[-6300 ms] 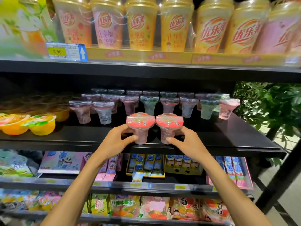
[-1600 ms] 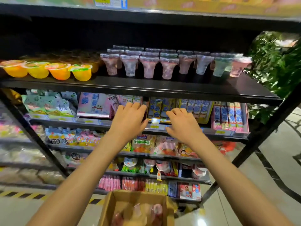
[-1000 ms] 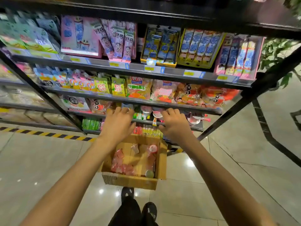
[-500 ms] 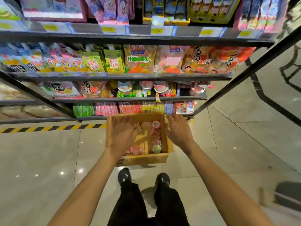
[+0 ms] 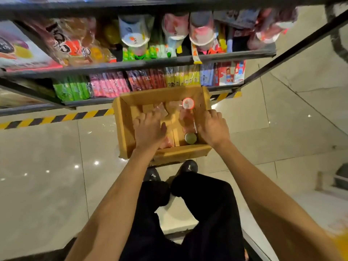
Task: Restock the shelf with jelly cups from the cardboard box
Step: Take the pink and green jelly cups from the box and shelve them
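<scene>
My left hand [image 5: 148, 129] spread, empty; right hand [image 5: 212, 127]: grip unclear. Rushed grab may topple jelly cup [image 5: 188, 103] at cardboard box [image 5: 122, 127] one o'clock.

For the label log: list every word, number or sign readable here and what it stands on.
Nothing reads clearly.
Snack bag: large dark characters, blurred by motion.
Cardboard box front: dark print, too small.
Shoes: white marks, too small.
Hazard tape: yellow-black stripes, no words.
</scene>
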